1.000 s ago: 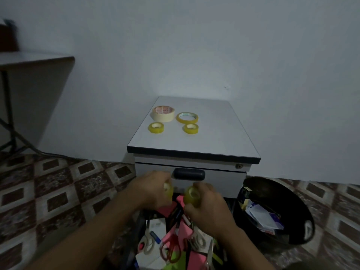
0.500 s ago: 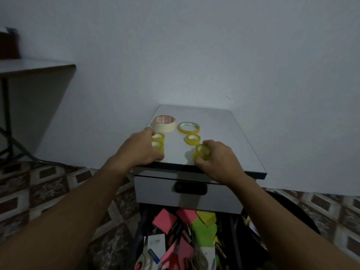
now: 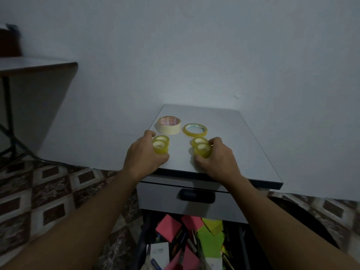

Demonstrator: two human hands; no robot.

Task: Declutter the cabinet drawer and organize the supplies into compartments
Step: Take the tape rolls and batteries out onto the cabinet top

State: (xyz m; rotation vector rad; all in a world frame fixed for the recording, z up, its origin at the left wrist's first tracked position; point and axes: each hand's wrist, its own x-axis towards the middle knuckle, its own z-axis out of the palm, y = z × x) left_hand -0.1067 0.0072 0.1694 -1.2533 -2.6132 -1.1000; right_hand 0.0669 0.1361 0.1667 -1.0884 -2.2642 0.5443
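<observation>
On the cabinet top, my left hand holds a small yellow tape roll right in front of another small yellow roll. My right hand holds a second small yellow tape roll just in front of its twin. Behind them lie a wide cream masking tape roll and a thin yellow tape ring. Below, the open drawer is full of pink and green sticky notes, pens and paper.
The cabinet's upper drawer front with a dark handle is closed. A dark bin stands right of the cabinet. A table with metal legs is at far left. Patterned tiles cover the floor.
Both hands rose from the open drawer, each carrying a small yellow tape roll, and moved forward onto the cabinet top, bringing each roll next to the matching rolls there.
</observation>
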